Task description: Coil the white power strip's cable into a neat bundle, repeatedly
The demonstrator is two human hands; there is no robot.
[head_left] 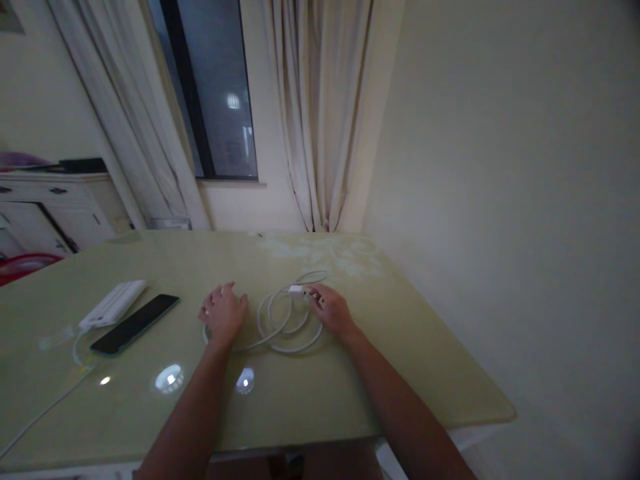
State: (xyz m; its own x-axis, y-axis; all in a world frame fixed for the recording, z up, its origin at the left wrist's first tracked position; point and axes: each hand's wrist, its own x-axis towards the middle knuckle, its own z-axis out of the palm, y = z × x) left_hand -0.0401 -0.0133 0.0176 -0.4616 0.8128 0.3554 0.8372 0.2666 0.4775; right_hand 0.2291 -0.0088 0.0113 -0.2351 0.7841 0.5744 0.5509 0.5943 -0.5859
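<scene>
A white cable [295, 349] lies in loose loops on the table, between my two hands. At the far side of the loops, my right hand [331, 310] pinches a small white plug [297, 291], its fingertips at the plug's right end. My left hand [224, 312] rests left of the loops, palm down with its fingers apart. Part of the cable runs beneath that hand and wrist, and a short bend of it shows at the hand's left side.
A black phone [136, 325] lies to the left beside a white power bank [114, 303] with a cord attached. The greenish glossy table [425, 373] meets a bare wall at right. Curtains [320, 113] and a window stand behind; a white cabinet [75, 213] is at far left.
</scene>
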